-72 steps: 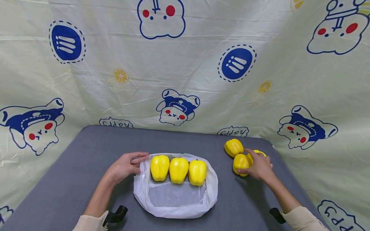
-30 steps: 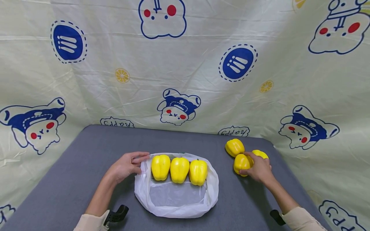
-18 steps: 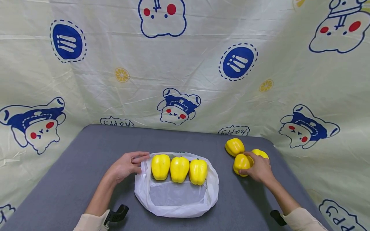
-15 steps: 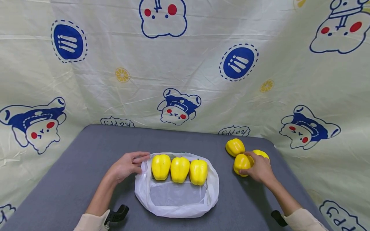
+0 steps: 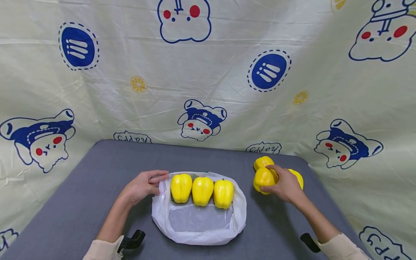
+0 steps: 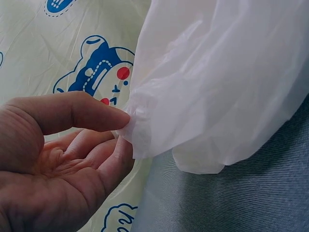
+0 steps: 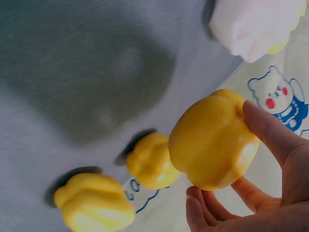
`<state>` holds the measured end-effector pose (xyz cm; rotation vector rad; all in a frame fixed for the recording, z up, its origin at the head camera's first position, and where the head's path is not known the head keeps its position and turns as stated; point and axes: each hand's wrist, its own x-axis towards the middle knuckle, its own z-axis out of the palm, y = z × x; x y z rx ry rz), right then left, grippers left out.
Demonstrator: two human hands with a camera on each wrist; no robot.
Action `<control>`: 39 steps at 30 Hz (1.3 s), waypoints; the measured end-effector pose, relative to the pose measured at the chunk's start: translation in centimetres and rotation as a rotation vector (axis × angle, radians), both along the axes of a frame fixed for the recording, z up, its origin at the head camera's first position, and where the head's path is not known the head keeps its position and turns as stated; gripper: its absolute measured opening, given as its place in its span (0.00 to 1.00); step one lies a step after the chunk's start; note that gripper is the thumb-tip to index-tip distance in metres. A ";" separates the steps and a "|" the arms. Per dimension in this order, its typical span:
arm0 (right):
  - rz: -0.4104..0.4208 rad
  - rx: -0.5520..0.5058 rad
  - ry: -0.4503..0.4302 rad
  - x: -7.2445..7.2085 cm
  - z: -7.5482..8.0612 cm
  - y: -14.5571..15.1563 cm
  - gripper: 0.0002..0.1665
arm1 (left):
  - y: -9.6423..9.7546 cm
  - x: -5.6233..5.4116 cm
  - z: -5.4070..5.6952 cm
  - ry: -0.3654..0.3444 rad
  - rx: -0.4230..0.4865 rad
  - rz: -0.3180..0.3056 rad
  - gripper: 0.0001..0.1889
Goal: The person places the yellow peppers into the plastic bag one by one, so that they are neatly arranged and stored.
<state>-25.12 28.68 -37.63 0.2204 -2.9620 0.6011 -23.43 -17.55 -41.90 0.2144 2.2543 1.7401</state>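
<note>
My right hand [image 5: 286,183] grips a yellow bell pepper [image 5: 264,179] between thumb and fingers, lifted off the table; the right wrist view shows the pepper [image 7: 215,142] held up. Behind it on the table lies a second bell pepper [image 5: 262,162], partly covered. A third pepper [image 5: 298,177] is half hidden by the right hand. At the centre stands a white plastic bag [image 5: 198,237] with its mouth spread wide; three yellow peppers [image 5: 202,191] sit in a row along its far side. My left hand [image 5: 141,187] pinches the bag's left rim between thumb and fingers [image 6: 120,118].
A grey cloth-covered table [image 5: 107,173] carries everything. Behind it hangs a pale printed curtain [image 5: 227,72] with cartoon figures. Dark straps with mounts [image 5: 131,241] are on both wrists.
My right hand has lifted the bell pepper and moved it slightly left and up, away from the pepper on the right. The left hand and bag have stayed in place.
</note>
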 end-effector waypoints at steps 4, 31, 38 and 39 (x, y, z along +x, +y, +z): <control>0.008 -0.014 -0.007 0.0 0.4 -1.0 0.49 | 0.0 0.0 -0.1 0.001 0.003 -0.001 0.36; 0.152 -0.128 -0.061 0.6 3.8 -8.0 0.47 | 0.0 0.1 -0.1 0.001 -0.007 0.008 0.37; 0.199 -0.139 -0.072 0.8 4.4 -9.7 0.47 | -0.1 0.0 0.0 0.008 -0.013 0.004 0.36; 0.204 -0.139 -0.075 0.9 4.4 -10.0 0.47 | -0.1 0.0 0.0 0.009 -0.011 0.004 0.36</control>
